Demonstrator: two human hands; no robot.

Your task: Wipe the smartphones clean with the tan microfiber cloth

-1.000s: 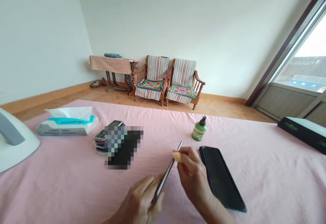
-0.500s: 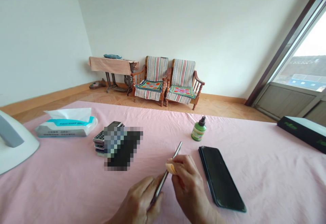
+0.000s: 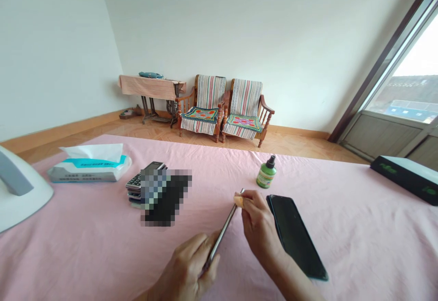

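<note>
My left hand is closed around the lower end of a slim phone, seen nearly edge-on as a thin silvery strip tilted up and away. Its faces are mostly hidden. Pinched in my right hand is a small cream-yellow piece of cloth, pressed against the phone's far end. Under my right forearm's outer side lies a dark smartphone, screen up, with its near left edge partly covered by the arm. A green spray bottle with a black top stands just beyond.
A pink cloth covers the table. Stacked phones, partly pixelated, sit left of centre beside a tissue pack. A white iron-like appliance is at far left, a black-and-white box at far right. Two chairs stand beyond.
My right hand has slid the cloth up along the phone's edge to its far end, moving away and slightly right. My left hand keeps its hold in nearly the same place.
</note>
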